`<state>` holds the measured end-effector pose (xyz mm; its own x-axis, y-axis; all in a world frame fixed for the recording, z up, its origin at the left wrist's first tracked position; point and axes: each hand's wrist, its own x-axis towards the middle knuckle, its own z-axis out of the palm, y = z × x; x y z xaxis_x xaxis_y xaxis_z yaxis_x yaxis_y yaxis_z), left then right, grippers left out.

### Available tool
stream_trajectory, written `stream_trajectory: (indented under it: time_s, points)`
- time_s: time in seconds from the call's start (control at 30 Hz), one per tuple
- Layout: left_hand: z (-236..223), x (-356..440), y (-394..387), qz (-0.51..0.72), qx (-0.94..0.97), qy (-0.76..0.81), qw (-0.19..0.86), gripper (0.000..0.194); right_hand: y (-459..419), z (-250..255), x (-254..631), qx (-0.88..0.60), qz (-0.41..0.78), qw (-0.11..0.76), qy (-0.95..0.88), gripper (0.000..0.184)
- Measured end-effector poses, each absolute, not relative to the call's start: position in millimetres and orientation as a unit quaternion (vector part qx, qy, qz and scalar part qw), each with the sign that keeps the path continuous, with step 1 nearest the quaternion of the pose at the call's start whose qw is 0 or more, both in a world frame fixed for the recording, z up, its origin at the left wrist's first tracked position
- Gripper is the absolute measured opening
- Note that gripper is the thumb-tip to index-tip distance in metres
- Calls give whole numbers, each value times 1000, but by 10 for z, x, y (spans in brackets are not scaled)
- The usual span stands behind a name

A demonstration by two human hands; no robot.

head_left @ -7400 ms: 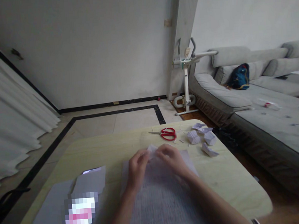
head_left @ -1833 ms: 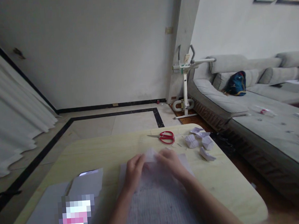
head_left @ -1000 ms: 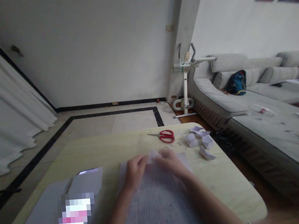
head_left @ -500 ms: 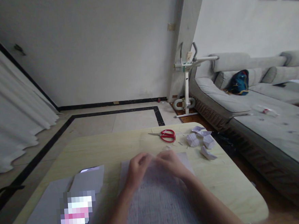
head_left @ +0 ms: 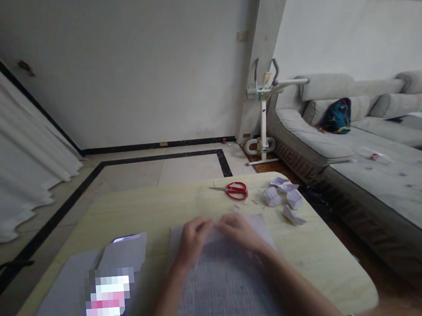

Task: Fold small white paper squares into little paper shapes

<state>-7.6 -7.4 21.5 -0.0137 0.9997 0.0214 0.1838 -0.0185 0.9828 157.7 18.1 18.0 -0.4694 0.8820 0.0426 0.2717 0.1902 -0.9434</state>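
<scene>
My left hand [head_left: 195,236] and my right hand [head_left: 238,230] are close together over the far end of a printed sheet [head_left: 227,282]. Both are closed, with fingertips pinching a small piece of white paper [head_left: 214,228], mostly hidden by the fingers. How it is folded cannot be made out. Beyond the hands lie red-handled scissors [head_left: 236,191], blades pointing left. Several folded paper pieces [head_left: 272,197] sit to the right of the scissors, some with raised sides. Tiny paper scraps [head_left: 236,207] are scattered between them and my hands.
On the left of the pale wooden table [head_left: 138,206] are white paper sheets [head_left: 64,284] and a phone with a lit, pixelated screen [head_left: 107,302]. A grey sofa [head_left: 371,175] and an exercise machine [head_left: 263,120] stand beyond the table's right side.
The paper piece, which stood up above the fingertips a second ago, now sits lower between them. My hands have drawn slightly closer together. Scissors and folded pieces have not moved.
</scene>
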Motion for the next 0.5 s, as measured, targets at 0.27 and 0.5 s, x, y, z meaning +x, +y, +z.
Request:
stream_trajectory:
  time_s: [0.27, 0.5]
  points:
    - [142, -30, -68, 455, 534, 521, 487, 28, 227, 155, 1607, -439, 480, 367, -665, 34]
    - [113, -21, -75, 431, 564, 520, 475, 34, 237, 127, 1606, -442, 485, 353, -667, 34]
